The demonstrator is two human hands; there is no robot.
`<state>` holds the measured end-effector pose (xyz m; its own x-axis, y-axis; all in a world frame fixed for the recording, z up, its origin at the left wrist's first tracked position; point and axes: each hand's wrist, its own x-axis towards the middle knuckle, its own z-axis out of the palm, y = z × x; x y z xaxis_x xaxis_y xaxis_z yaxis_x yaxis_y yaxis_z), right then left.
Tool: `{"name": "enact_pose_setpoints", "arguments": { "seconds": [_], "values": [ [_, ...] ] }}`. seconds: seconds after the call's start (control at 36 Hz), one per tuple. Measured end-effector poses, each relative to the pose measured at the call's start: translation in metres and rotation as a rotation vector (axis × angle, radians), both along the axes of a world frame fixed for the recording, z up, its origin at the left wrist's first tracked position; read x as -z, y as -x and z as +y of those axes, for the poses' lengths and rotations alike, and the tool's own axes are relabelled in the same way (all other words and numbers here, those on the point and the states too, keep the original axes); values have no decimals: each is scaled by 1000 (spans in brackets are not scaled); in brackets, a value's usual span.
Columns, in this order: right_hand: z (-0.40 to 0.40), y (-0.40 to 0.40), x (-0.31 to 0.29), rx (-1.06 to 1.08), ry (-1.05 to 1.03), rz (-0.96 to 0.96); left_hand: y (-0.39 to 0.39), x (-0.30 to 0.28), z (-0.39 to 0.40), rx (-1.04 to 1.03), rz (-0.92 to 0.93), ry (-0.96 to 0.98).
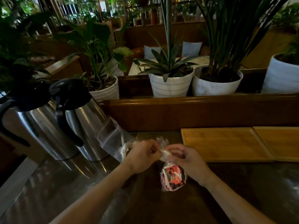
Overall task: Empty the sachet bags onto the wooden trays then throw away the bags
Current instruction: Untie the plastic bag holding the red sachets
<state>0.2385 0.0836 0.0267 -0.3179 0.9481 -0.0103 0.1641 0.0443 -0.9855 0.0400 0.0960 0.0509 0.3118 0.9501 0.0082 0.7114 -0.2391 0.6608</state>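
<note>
A clear plastic bag (173, 177) full of red sachets hangs just above the dark table in front of me. Its twisted neck runs between my two hands. My left hand (142, 156) pinches the neck with curled fingers, and my right hand (186, 159) grips it from the other side. Two wooden trays lie side by side to the right, the nearer tray (223, 143) and a second tray (279, 141) at the frame's edge; both look bare. Another clear bag (111, 139) leans against the flasks.
Two steel vacuum flasks (48, 125) (87, 125) stand at the left on the table. A wooden ledge (194, 102) runs behind, carrying several white plant pots (169, 86). The dark tabletop (242, 183) stretches to my right.
</note>
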Motion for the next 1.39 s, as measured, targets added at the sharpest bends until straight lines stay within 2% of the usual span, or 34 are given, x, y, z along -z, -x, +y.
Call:
{"name": "enact_pose_setpoints", "arguments": {
  "seconds": [0.11, 0.17, 0.31, 0.39, 0.44, 0.53, 0.64, 0.86, 0.94, 1.03, 1.14, 1.19, 1.28, 1.39],
  "values": [
    [-3, -5, -2, -44, 54, 38, 5, 1, -1, -103, -374, 316],
    [-2, -6, -5, -62, -3, -62, 6, 2, 0, -140, -439, 377],
    [0, -4, -25, -156, -503, -799, 4, 4, -2, -89, -165, 184],
    [-2, 2, -34, -154, -860, -1016, 1, -3, -1, -58, -41, 83],
    [-4, 5, -38, -127, -992, -1089, -1, -6, -1, -49, 11, 32],
    [-6, 5, -37, -80, -1063, -1098, -1, -6, -4, -28, 38, 9],
    [-9, 6, -29, -41, -1062, -1117, -6, 0, -8, -36, 161, -105],
    [-7, -2, -15, 34, -996, -976, -1, 0, -14, -40, 224, -153],
    [-5, -6, -8, 12, -902, -897, 2, 3, -18, -29, 198, -157],
    [-5, -14, -2, -45, -718, -714, 2, 7, -21, -45, 131, -122],
    [-11, -19, 1, -60, -537, -590, -2, 12, -22, -80, 21, 3],
    [-13, -19, 1, -75, -576, -658, -6, 13, -21, -105, -15, 63],
    [-17, -13, -8, -115, -716, -896, -11, 10, -21, -95, 11, 72],
    [-15, -4, -23, -149, -903, -1135, -12, -1, -20, 42, 306, -185]
  ]
}}
